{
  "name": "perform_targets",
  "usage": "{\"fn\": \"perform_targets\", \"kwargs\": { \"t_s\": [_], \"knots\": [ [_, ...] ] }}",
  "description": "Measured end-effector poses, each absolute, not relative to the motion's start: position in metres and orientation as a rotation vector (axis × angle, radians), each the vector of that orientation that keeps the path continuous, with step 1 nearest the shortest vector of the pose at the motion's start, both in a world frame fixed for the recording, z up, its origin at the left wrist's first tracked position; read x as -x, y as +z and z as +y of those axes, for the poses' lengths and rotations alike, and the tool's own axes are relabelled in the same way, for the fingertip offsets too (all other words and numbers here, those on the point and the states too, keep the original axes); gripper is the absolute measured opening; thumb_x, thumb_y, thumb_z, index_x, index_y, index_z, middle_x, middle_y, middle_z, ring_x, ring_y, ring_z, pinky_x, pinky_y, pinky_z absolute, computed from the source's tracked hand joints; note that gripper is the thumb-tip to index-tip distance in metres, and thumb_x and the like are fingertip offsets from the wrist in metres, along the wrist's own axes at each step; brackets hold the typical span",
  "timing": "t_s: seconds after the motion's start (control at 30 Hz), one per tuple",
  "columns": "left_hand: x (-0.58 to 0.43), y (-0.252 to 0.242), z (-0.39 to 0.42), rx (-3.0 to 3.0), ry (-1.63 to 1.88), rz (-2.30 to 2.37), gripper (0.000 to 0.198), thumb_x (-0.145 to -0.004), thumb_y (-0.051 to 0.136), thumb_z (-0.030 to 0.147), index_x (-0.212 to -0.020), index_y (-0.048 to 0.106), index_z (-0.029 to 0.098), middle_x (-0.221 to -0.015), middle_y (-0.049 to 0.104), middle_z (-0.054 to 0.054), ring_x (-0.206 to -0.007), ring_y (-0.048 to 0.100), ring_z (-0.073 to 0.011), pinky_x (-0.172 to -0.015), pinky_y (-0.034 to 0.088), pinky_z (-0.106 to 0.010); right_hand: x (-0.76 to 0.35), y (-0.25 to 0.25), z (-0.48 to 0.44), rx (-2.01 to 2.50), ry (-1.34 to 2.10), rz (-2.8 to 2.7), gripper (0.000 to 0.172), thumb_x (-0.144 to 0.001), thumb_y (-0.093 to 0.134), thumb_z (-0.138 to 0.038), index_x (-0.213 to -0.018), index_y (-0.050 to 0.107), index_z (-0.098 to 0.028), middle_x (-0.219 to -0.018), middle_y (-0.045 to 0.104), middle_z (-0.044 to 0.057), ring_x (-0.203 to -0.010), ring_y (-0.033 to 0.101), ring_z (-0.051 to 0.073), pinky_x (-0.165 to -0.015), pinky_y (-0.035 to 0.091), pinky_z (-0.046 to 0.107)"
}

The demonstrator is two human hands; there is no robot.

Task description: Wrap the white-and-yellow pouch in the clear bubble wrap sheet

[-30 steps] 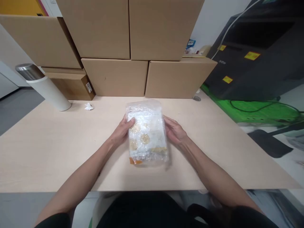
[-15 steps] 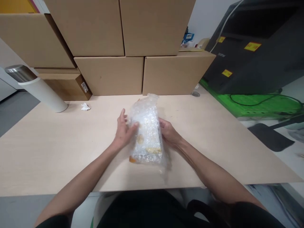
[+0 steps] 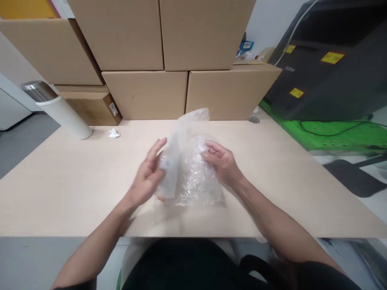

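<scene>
A sheet of clear bubble wrap [image 3: 196, 177] is held up over the front middle of the table, part of it spread to the right. At its left side a flat white packet [image 3: 169, 173] stands tilted, blurred by motion, with a small orange spot at its lower corner. My left hand [image 3: 148, 173] grips the packet's left edge, thumb in front and fingers behind. My right hand [image 3: 222, 163] pinches the right part of the bubble wrap between thumb and fingers. Whether the wrap still covers the packet, I cannot tell.
Stacked cardboard boxes [image 3: 145, 94] line the back of the table [image 3: 75, 193]. A white bottle with a steel cap [image 3: 65, 114] leans in view at the back left, near a crumpled white scrap [image 3: 114, 133]. A dark machine [image 3: 320, 80] stands at the right above a green surface [image 3: 332, 137].
The bubble wrap has opened out to the right with my right hand. My left hand has moved left and turned the white packet on edge. The view has shifted slightly.
</scene>
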State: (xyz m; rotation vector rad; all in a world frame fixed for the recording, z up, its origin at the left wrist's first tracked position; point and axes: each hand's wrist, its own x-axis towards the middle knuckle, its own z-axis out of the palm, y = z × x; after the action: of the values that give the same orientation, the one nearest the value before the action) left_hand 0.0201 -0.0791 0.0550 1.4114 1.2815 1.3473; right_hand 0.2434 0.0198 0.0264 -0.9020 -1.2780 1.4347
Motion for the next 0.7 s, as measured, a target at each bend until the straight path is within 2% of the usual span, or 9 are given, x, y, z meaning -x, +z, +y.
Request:
{"fn": "perform_targets", "kwargs": {
  "t_s": [0.07, 0.13, 0.23, 0.33, 0.4, 0.47, 0.57, 0.63, 0.7],
  "knots": [
    [0.002, 0.049, -0.081, -1.165, 1.34, 1.288, 0.074, -0.077, 0.064, 0.02, -0.148, 0.046, 0.031, -0.139, 0.061, -0.008, -0.116, 0.064, -0.0315, -0.093, 0.057, -0.047, -0.251, 0.033, 0.027, 0.926, 1.389, -1.23, 0.05, -0.059, 0.084, -0.039, -0.105, 0.072, -0.022, -0.077, 0.063, -0.002, -0.066, 0.055, 0.012, -0.061, 0.046, 0.028],
    [0.018, 0.037, -0.087, -1.052, 1.312, 1.35, 0.073, -0.075, 0.067, 0.021, -0.145, 0.049, 0.025, -0.136, 0.062, -0.011, -0.118, 0.063, -0.0325, -0.095, 0.055, -0.047, -0.258, 0.04, 0.033, 0.959, 1.335, -1.211, 0.049, -0.058, 0.084, -0.037, -0.103, 0.073, -0.023, -0.075, 0.063, -0.003, -0.065, 0.055, 0.012, -0.06, 0.046, 0.028],
    [0.025, 0.018, -0.103, -1.254, 1.211, 1.589, 0.063, -0.081, 0.069, 0.032, -0.142, 0.053, 0.025, -0.158, 0.038, -0.012, -0.143, 0.04, -0.036, -0.112, 0.042, -0.052, -0.266, 0.047, 0.04, 1.015, 1.3, -1.179, 0.046, -0.055, 0.086, -0.033, -0.099, 0.075, -0.025, -0.077, 0.065, -0.003, -0.071, 0.058, 0.013, -0.064, 0.048, 0.027],
    [0.011, 0.008, -0.118, -1.741, 0.904, 1.741, 0.078, -0.079, 0.076, 0.042, -0.149, 0.043, 0.033, -0.169, 0.008, -0.008, -0.154, 0.009, -0.04, -0.119, 0.023, -0.063, -0.271, 0.049, 0.042, 1.054, 1.322, -1.155, 0.042, -0.053, 0.087, -0.03, -0.093, 0.075, -0.025, -0.083, 0.068, -0.002, -0.08, 0.062, 0.015, -0.07, 0.051, 0.028],
    [-0.002, 0.006, -0.121, -2.017, 0.734, 1.757, 0.076, -0.077, 0.08, 0.037, -0.146, 0.047, 0.033, -0.169, 0.012, -0.009, -0.154, 0.005, -0.0419, -0.118, 0.013, -0.069, -0.275, 0.046, 0.041, 1.071, 1.329, -1.143, 0.04, -0.052, 0.086, -0.029, -0.091, 0.074, -0.026, -0.083, 0.069, -0.002, -0.079, 0.063, 0.015, -0.071, 0.051, 0.028],
    [-0.012, 0.006, -0.12, -2.2, 0.717, 1.766, 0.046, -0.083, 0.072, 0.027, -0.128, 0.062, 0.028, -0.16, 0.037, -0.01, -0.151, 0.022, -0.0396, -0.119, 0.011, -0.068, -0.281, 0.041, 0.04, 1.095, 1.329, -1.125, 0.039, -0.052, 0.086, -0.028, -0.09, 0.074, -0.025, -0.081, 0.069, -0.003, -0.074, 0.062, 0.014, -0.068, 0.051, 0.027],
    [-0.011, 0.007, -0.118, -2.144, 0.994, 1.796, 0.015, -0.092, 0.056, 0.022, -0.102, 0.068, 0.024, -0.12, 0.07, -0.009, -0.122, 0.061, -0.0294, -0.113, 0.037, -0.056, -0.294, 0.034, 0.04, 1.135, 1.36, -1.082, 0.039, -0.054, 0.086, -0.025, -0.091, 0.074, -0.022, -0.077, 0.068, -0.003, -0.066, 0.059, 0.011, -0.063, 0.049, 0.024],
    [0.0, 0.008, -0.12, -1.848, 1.286, 1.887, 0.012, -0.095, 0.055, 0.028, -0.1, 0.065, 0.024, -0.104, 0.072, -0.006, -0.1, 0.07, -0.0238, -0.095, 0.054, -0.044, -0.301, 0.029, 0.042, 1.166, 1.371, -1.032, 0.039, -0.053, 0.086, -0.022, -0.091, 0.073, -0.02, -0.074, 0.067, -0.004, -0.064, 0.057, 0.01, -0.062, 0.048, 0.022],
    [0.017, 0.008, -0.126, -1.492, 1.571, 1.96, 0.014, -0.094, 0.057, 0.034, -0.104, 0.061, 0.024, -0.103, 0.068, -0.004, -0.094, 0.07, -0.0212, -0.082, 0.058, -0.037, -0.306, 0.024, 0.047, 1.208, 1.365, -0.977, 0.04, -0.051, 0.087, -0.018, -0.088, 0.073, -0.019, -0.073, 0.067, -0.004, -0.066, 0.058, 0.01, -0.065, 0.049, 0.022]
  ]
}}
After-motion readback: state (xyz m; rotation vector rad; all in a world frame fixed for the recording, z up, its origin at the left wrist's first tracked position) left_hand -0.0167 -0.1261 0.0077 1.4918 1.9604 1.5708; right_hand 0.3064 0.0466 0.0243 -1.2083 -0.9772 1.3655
